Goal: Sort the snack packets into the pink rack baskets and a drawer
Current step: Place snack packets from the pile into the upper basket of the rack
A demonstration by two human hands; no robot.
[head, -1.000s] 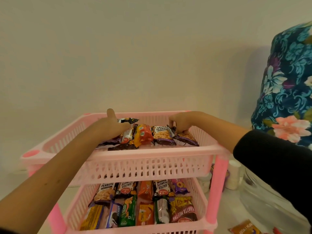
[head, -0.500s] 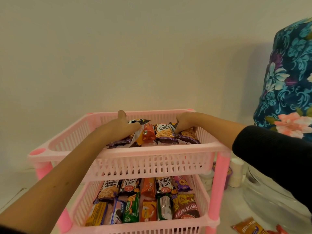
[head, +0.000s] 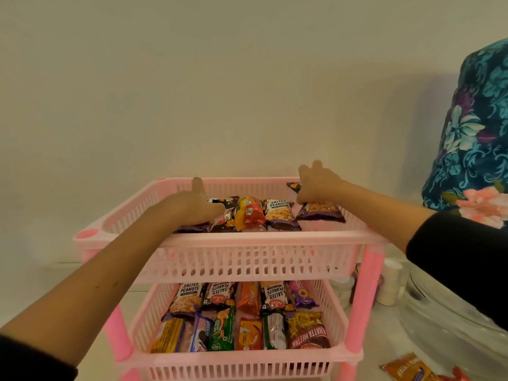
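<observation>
Rack: a pink slotted plastic rack (head: pixel 369 273); two tiers are seen.
Top basket (head: pixel 247 259): five packets are laid in a row, among them an orange packet (head: pixel 248 213) and a Salted Peanuts packet (head: pixel 280 214).
Rightmost packet (head: pixel 320 210): peanuts, set slightly apart from the row.
Lower basket (head: pixel 239 364): filled with two rows of packets, lying flat.
Stray packet (head: pixel 406 368): orange, left outside the rack at lower right.

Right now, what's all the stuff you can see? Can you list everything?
Top basket: one, pink, upper tier of rack.
Packets in top basket: about five visible, mixed colours, in a row.
Lower basket: one, pink, under the top one.
Packets in lower basket: about eleven, mixed colours, two rows.
Loose packets: at least one orange, one red edge, floor at lower right.
Floral cloth: one, blue, right edge.
White containers: a few, behind rack's right leg.
Left hand: on leftmost packets.
Right hand: grip on rightmost peanut packet.
</observation>
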